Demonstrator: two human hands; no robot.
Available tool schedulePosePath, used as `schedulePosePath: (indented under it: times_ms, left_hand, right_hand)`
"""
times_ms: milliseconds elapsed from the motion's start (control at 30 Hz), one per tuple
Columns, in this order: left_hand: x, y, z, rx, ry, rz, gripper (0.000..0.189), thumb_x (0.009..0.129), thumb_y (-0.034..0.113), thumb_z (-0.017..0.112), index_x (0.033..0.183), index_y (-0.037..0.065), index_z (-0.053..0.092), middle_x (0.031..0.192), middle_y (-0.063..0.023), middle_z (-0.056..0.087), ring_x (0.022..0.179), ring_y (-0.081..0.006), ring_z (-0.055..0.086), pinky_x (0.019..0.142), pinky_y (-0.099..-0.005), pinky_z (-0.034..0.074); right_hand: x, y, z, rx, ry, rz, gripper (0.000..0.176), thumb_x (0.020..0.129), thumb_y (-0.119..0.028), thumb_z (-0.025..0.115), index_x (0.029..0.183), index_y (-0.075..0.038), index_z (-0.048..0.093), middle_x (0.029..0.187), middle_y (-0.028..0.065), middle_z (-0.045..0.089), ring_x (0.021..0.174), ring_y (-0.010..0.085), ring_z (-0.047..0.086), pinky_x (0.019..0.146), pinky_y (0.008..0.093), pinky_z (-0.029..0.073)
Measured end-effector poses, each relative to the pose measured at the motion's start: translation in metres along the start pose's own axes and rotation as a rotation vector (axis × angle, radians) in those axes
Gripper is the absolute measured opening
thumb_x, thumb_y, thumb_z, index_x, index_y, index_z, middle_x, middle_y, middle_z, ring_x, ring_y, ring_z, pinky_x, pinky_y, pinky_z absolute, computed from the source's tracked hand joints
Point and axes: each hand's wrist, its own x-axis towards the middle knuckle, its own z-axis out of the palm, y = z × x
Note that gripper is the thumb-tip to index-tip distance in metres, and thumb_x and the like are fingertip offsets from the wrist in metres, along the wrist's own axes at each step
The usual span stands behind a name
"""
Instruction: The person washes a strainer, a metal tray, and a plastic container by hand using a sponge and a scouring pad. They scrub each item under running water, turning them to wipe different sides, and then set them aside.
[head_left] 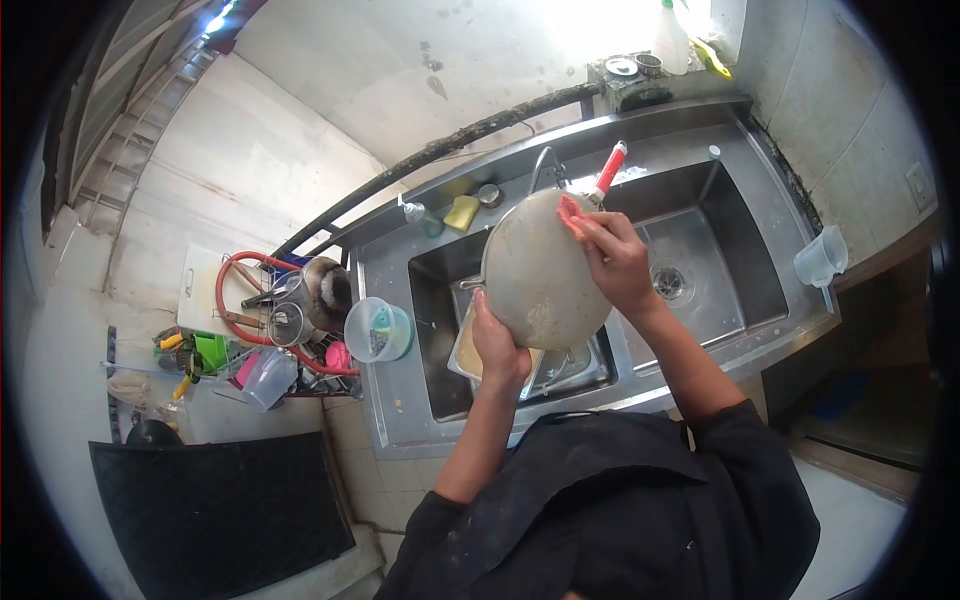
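Note:
A round grey pan (545,280) with a red handle (610,168) is held up over the double sink, its broad flat face tilted toward me. My left hand (498,340) grips it at the lower left rim, beside a small metal loop. My right hand (618,255) pinches a red scrubbing cloth (573,215) and presses it on the pan near the handle's base. Beneath the pan, in the left basin (430,330), a rectangular tray (466,355) is partly hidden. The faucet (545,165) shows behind the pan.
A clear tub (376,330) stands on the left ledge. Along the back sit a soap bottle (418,215), a yellow sponge (462,212) and a small metal tin (490,195). The right basin (710,270) has a drain. A plastic jug (822,258) is at right; a crowded dish rack (300,320) at left.

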Motion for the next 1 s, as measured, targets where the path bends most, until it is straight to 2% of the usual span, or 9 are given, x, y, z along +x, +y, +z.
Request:
schedulePosePath:
  times_ms: [167,300,400,467,533,633,767,900,1000]
  left_hand:
    - [0.003,-0.004,-0.002,-0.039,-0.047,-0.003,0.041,0.107,0.039,0.033,0.124,0.009,0.055,0.122,-0.005,0.063,0.114,-0.0196,0.059,0.101,-0.0379,0.046]
    - [0.016,-0.001,-0.011,-0.145,-0.121,-0.023,0.043,0.107,0.04,0.031,0.124,0.008,0.056,0.122,-0.0051,0.063,0.114,-0.0196,0.059,0.101,-0.0386,0.046]
    - [0.029,-0.003,-0.027,-0.172,-0.3,0.0,0.045,0.107,0.04,0.03,0.125,0.008,0.056,0.124,-0.0056,0.062,0.115,-0.0205,0.059,0.102,-0.039,0.045]
    - [0.018,0.004,-0.016,-0.134,-0.133,-0.011,0.045,0.107,0.04,0.03,0.125,0.008,0.056,0.124,-0.0062,0.063,0.115,-0.0212,0.06,0.101,-0.0389,0.046]
    - [0.019,0.002,-0.024,-0.103,-0.148,0.018,0.045,0.107,0.04,0.031,0.126,0.007,0.055,0.123,-0.0071,0.063,0.114,-0.0212,0.06,0.1,-0.0383,0.047]
    - [0.013,0.004,-0.02,-0.087,-0.126,0.031,0.045,0.107,0.04,0.031,0.126,0.007,0.055,0.122,-0.0077,0.063,0.113,-0.0212,0.061,0.099,-0.0384,0.047]
    - [0.024,0.007,-0.036,-0.194,-0.219,-0.047,0.045,0.108,0.04,0.031,0.127,0.006,0.055,0.122,-0.0082,0.063,0.113,-0.0215,0.06,0.099,-0.0388,0.047]
    - [0.019,0.016,-0.035,-0.015,-0.145,0.1,0.045,0.108,0.038,0.032,0.122,0.004,0.058,0.116,-0.0095,0.065,0.107,-0.0213,0.064,0.093,-0.0359,0.051]
    - [0.016,0.027,-0.043,0.202,-0.049,0.273,0.045,0.106,0.036,0.039,0.102,0.001,0.067,0.092,-0.0058,0.069,0.08,-0.0166,0.066,0.074,-0.0317,0.052]
  right_hand:
    - [0.006,-0.023,0.007,0.169,0.154,0.379,0.023,0.083,0.005,0.066,0.105,-0.001,0.071,0.091,0.012,0.063,0.077,0.0234,0.062,0.062,0.0311,0.051]
    - [-0.018,-0.066,0.02,0.047,-0.013,-0.171,0.014,0.078,0.006,0.066,0.091,0.0,0.069,0.087,0.0122,0.061,0.075,0.0246,0.061,0.065,0.0332,0.051]
    - [-0.034,-0.071,0.022,0.026,-0.181,-0.348,0.018,0.076,0.005,0.064,0.093,-0.001,0.066,0.085,0.0108,0.059,0.08,0.0271,0.061,0.07,0.0382,0.051]
    - [-0.01,-0.048,0.018,0.062,-0.182,-0.328,0.015,0.079,0.004,0.063,0.092,-0.003,0.066,0.085,0.0111,0.059,0.08,0.0269,0.061,0.071,0.0392,0.052]
    - [0.02,-0.028,0.013,-0.117,0.04,-0.064,0.011,0.081,0.0,0.064,0.09,-0.005,0.065,0.086,0.0114,0.06,0.08,0.0263,0.061,0.07,0.0389,0.052]
    - [0.02,-0.04,0.022,-0.015,0.023,0.112,0.008,0.082,-0.002,0.065,0.089,-0.006,0.065,0.086,0.0115,0.06,0.079,0.0256,0.061,0.067,0.0383,0.052]
    - [-0.042,-0.082,0.042,0.082,-0.261,-0.278,0.008,0.083,-0.002,0.065,0.091,-0.003,0.065,0.084,0.0098,0.059,0.077,0.026,0.061,0.067,0.0377,0.051]
    - [-0.031,-0.061,0.02,0.066,-0.17,-0.284,0.011,0.084,-0.002,0.065,0.096,-0.002,0.067,0.087,0.0094,0.061,0.079,0.0261,0.062,0.067,0.0355,0.052]
    - [0.013,-0.034,-0.01,0.034,0.017,-0.07,0.016,0.079,0.006,0.066,0.094,-0.001,0.069,0.087,0.0109,0.062,0.076,0.0249,0.061,0.065,0.0326,0.051]
